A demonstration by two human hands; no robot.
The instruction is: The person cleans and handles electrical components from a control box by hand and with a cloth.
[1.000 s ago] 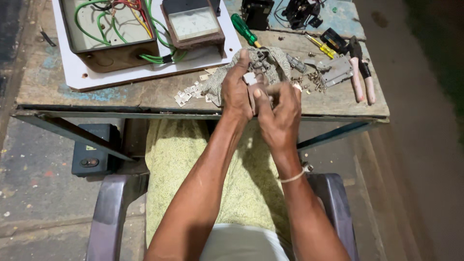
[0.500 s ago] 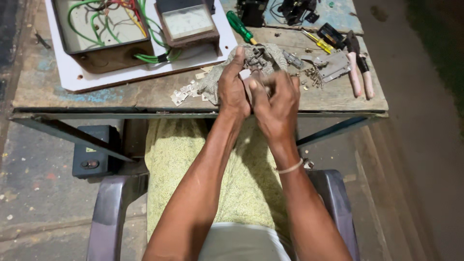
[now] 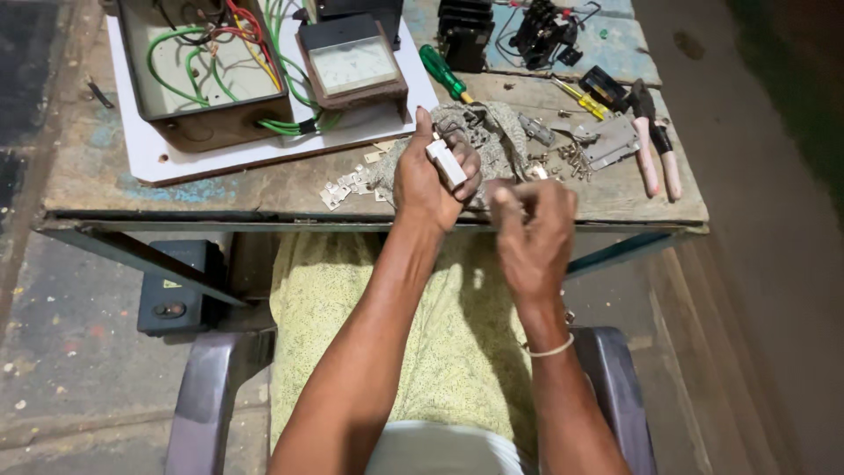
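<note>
- nearest the camera, the person sits in a dark chair (image 3: 211,387), yellow patterned cloth over the lap, both forearms reaching up to the table edge.
- the right hand (image 3: 532,233) hovers just off that edge, fingers curled in and pinched together; it is blurred, so whether anything small sits in the pinch cannot be told.
- the left hand (image 3: 431,180) is closed around a small white block (image 3: 447,163), thumb on one side, fingers wrapped behind, the block tilted and held just above the wooden table (image 3: 220,189).
- to work it well, it looks wise to keep the block steady over the table so anything loose drops on the wood, not the lap.
- right behind the left hand lies a grey rag (image 3: 483,132); small metal clips (image 3: 347,186) are scattered beside it.
- to the right sit a grey metal bracket (image 3: 607,141) and pink-handled pliers (image 3: 655,154).
- further back, a green screwdriver (image 3: 442,75) and a yellow one (image 3: 576,95).
- farthest off, an open box of green and red wires (image 3: 207,75) on a white board (image 3: 158,158), with a meter (image 3: 352,66) beside it.
</note>
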